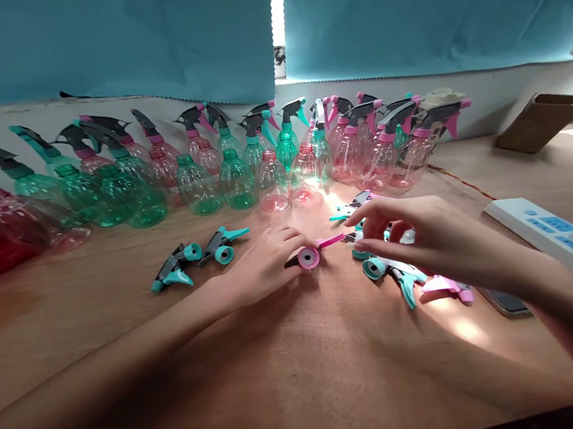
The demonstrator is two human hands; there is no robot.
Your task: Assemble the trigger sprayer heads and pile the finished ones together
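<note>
Near the middle of the table, my left hand (270, 262) is closed on a pink and dark grey trigger spray head (308, 258), whose round collar faces me. My right hand (417, 230) hovers over a group of loose spray heads, thumb and fingers apart, with nothing seen between them. Beneath it lie a teal spray head (374, 268) and, close by, a pink one (448, 288). Left of my left hand rest two teal and grey spray heads, one (175, 268) nearer the left and the other (222, 246) beside it.
Behind my hands stand several clear pink bottles (273, 182) and green bottles (238, 182), some with spray heads fitted. A red object (1, 243) is at the far left. To the right are a white power strip (556, 233), a phone (504, 303) and a cardboard box (537, 122).
</note>
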